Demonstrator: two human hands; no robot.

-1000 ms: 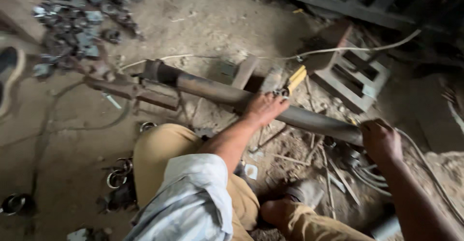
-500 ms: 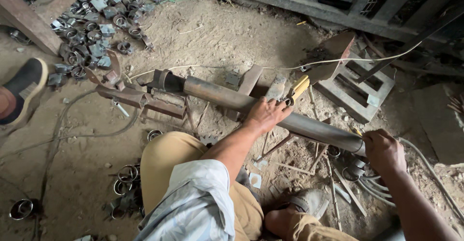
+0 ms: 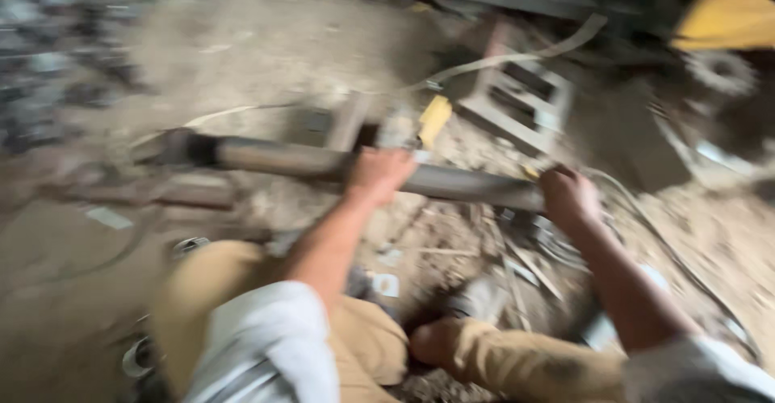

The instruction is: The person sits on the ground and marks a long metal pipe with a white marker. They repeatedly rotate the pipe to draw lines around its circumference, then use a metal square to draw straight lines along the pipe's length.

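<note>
A long dark metal pipe [image 3: 282, 159] lies low across the dirt floor, running from the left to the right. My left hand [image 3: 378, 173] rests on top of its middle, fingers curled over it. My right hand [image 3: 568, 197] grips the pipe's right end. The frame is blurred, so finer detail of either grip is lost. My knees in tan trousers [image 3: 355, 338] are bent below the pipe.
A grey metal frame block [image 3: 521, 104] stands behind the pipe, with a pale cable [image 3: 517, 56] arcing over it. A yellow tool tip [image 3: 434, 119] lies near it. Small metal parts [image 3: 56, 64] are scattered at far left. Metal rings [image 3: 137, 358] lie by my left knee.
The camera has swung right and closer, blurring the view. Both hands stay on the pipe. The shoe of another person at the left edge has left the view.
</note>
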